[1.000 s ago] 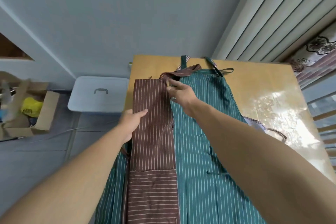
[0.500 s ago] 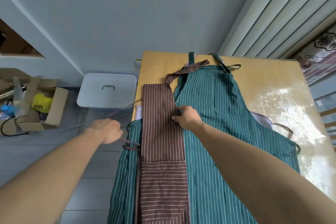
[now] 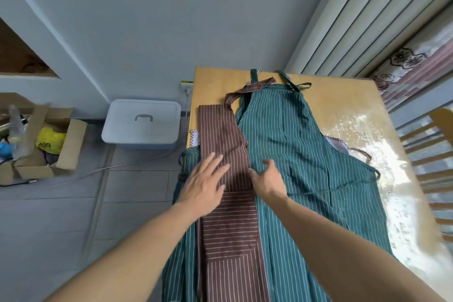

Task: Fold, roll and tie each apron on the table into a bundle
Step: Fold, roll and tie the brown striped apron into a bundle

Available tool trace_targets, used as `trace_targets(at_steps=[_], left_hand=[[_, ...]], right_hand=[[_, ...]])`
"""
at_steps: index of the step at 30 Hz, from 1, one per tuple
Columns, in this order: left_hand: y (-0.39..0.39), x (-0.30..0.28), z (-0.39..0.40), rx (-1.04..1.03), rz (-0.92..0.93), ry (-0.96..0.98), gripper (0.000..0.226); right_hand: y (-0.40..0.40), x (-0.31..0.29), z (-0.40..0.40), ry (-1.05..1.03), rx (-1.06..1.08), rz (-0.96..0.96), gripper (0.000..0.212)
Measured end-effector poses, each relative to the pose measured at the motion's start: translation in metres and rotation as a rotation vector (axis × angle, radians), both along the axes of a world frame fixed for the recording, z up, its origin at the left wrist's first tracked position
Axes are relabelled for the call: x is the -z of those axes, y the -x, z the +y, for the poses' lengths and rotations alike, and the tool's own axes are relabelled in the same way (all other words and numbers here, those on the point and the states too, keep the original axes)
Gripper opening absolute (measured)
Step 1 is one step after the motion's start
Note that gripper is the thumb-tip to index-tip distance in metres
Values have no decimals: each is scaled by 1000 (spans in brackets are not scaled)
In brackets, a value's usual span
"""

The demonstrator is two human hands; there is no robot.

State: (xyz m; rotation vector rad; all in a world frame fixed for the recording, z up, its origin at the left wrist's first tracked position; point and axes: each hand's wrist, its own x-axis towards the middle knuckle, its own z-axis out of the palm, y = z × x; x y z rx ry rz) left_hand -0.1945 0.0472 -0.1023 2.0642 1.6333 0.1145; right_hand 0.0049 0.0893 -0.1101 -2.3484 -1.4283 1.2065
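Observation:
A brown striped apron, folded into a long narrow strip, lies along the left side of the table on top of a spread green striped apron. Its neck strap trails toward the far edge. My left hand lies flat with spread fingers on the strip's left half. My right hand touches the strip's right edge, thumb out and fingers loosely bent, holding nothing that I can see. A green waist tie lies across the green apron.
The wooden table has a glossy cover at the right. A checked-trim cloth peeks from under the green apron. On the floor at left stand a white lidded bin and an open cardboard box. A wooden chair stands at the right.
My left hand came back from off the table's left side and now lies flat on the brown strip. My right hand slid nearer along the strip's right edge.

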Motion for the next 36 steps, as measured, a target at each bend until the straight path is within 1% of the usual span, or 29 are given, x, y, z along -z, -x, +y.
trace_targets(at_steps=[1, 3, 5, 6, 8, 10, 11, 12, 13, 14, 15, 16, 18, 20, 23, 26, 27, 28, 29, 30, 31, 32, 33, 34, 36], left_hand=[[-19, 3, -7, 33, 18, 16, 65], [-38, 12, -14, 5, 139, 92, 66], [-39, 19, -17, -26, 294, 176, 70], [-38, 20, -19, -9, 355, 195, 72], [-31, 21, -20, 38, 420, 217, 75], [-27, 19, -24, 39, 404, 245, 77], [-25, 18, -26, 33, 384, 264, 78], [-23, 19, -27, 34, 364, 279, 78], [-22, 17, -30, 48, 344, 280, 78], [-20, 16, -34, 69, 315, 267, 76], [-20, 15, -40, 96, 268, 255, 74], [-20, 13, -47, 136, 200, 243, 72], [-23, 9, -60, 197, 51, 281, 67], [-27, -3, -71, 191, -75, 407, 56], [-39, -37, -80, 181, -209, 602, 38], [-37, -67, -94, 141, -364, 842, 24], [-30, -76, -100, 72, -421, 903, 24], [-20, -86, -107, -66, -493, 925, 26], [-14, -91, -116, -241, -580, 906, 31], [-8, -101, -127, -372, -678, 875, 37], [-4, -112, -139, -493, -781, 880, 44], [-2, -114, -148, -568, -840, 920, 49], [2, -109, -153, -648, -872, 992, 49], [5, -105, -156, -709, -850, 1085, 46], [12, -82, -159, -744, -791, 1269, 48]], right_hand=[[-1, -1, -25, 27, -16, -24, 66], [-4, 0, -73, 85, -23, -30, 66], [-9, -2, -117, 155, 17, 71, 60], [-13, -2, -138, 217, 44, 135, 57], [-22, 5, -173, 404, 13, 186, 57], [-31, 8, -207, 597, -3, 168, 74], [-34, 7, -221, 672, -48, 141, 82], [-38, 2, -230, 735, -112, 121, 83], [-42, -5, -235, 784, -163, 115, 78], [-46, -12, -236, 820, -189, 139, 72], [-49, -22, -234, 846, -179, 212, 64], [-51, -35, -230, 848, -151, 332, 56], [-52, -65, -216, 821, -96, 607, 45], [-52, -99, -198, 730, -106, 782, 39], [-47, -141, -173, 633, -172, 947, 42], [-31, -172, -160, 604, -361, 1060, 41], [-27, -178, -158, 567, -405, 1082, 41], [-23, -185, -158, 518, -403, 1089, 39], [-20, -191, -158, 476, -345, 1099, 35], [-16, -195, -160, 431, -244, 1108, 32], [-12, -198, -163, 370, -126, 1120, 28], [-10, -198, -164, 317, -15, 1123, 25], [-7, -194, -166, 281, 84, 1114, 31], [-4, -191, -166, 256, 160, 1096, 40], [3, -176, -164, 256, 334, 1064, 48]])
